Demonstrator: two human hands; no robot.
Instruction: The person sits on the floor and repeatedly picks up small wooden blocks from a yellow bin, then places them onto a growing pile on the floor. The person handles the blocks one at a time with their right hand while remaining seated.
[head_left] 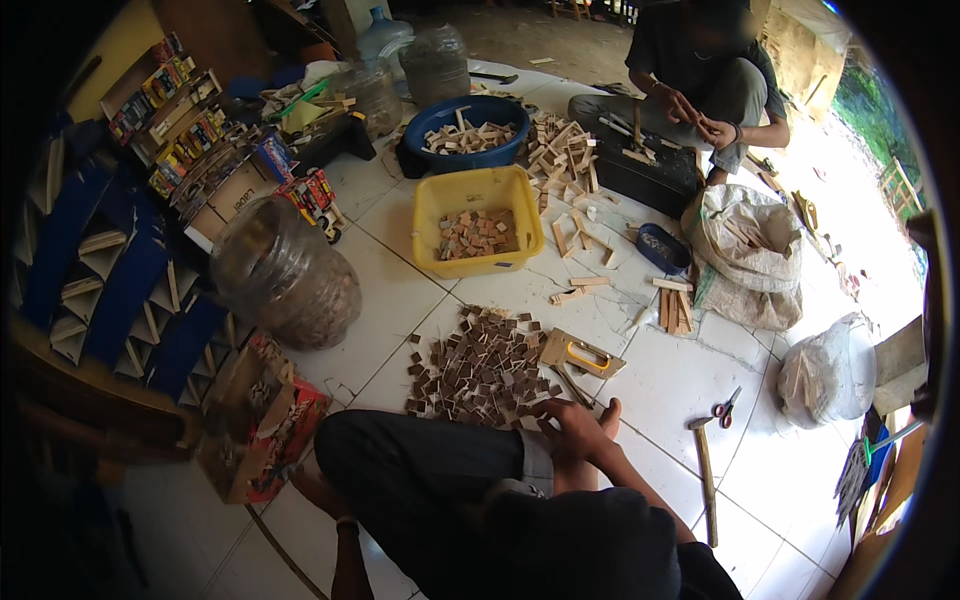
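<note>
I sit on the floor with dark trousers and bent legs. My right hand (572, 430) rests beside my bare foot (609, 418), at the right edge of a heap of small dark brown square pieces (475, 368). Its fingers are bent and a little apart, and I see nothing held in them. My left hand (318, 488) hangs low beside my knee, close to a red printed cardboard box (290, 405). The knee covers part of that hand, and its fingers are too dark to make out. Just beyond my right hand lies a wooden tool with a yellow handle (588, 358).
A yellow tub (425, 225) holds small square pieces; a blue basin (411, 140) holds wood offcuts. Another person (700, 90) sits at a black box (640, 180). Hammer (706, 480) and scissors (727, 408) lie right. Sack (745, 285) and plastic container (285, 275) stand nearby.
</note>
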